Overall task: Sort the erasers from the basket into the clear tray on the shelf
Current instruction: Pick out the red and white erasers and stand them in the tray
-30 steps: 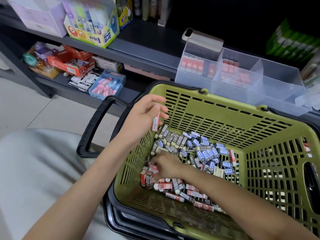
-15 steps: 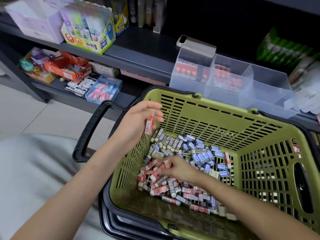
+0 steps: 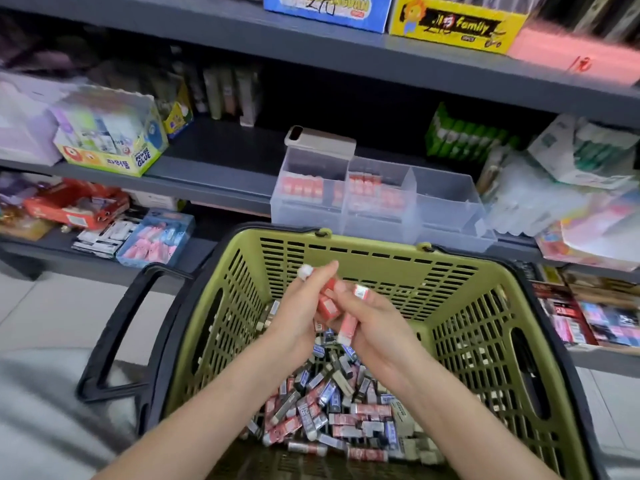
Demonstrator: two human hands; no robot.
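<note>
Red erasers (image 3: pixel 327 306): several, gripped by left hand (image 3: pixel 298 318) and right hand (image 3: pixel 375 329), fingers curled, above basket (image 3: pixel 381 242); seemingly bunched for clear tray (image 3: pixel 445 206).

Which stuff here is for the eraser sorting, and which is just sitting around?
For the job: left hand and right hand, gripping red erasers; loose erasers in the green basket; clear tray on the shelf.

Just lying about: glue box, yellow box, green packs.
</note>
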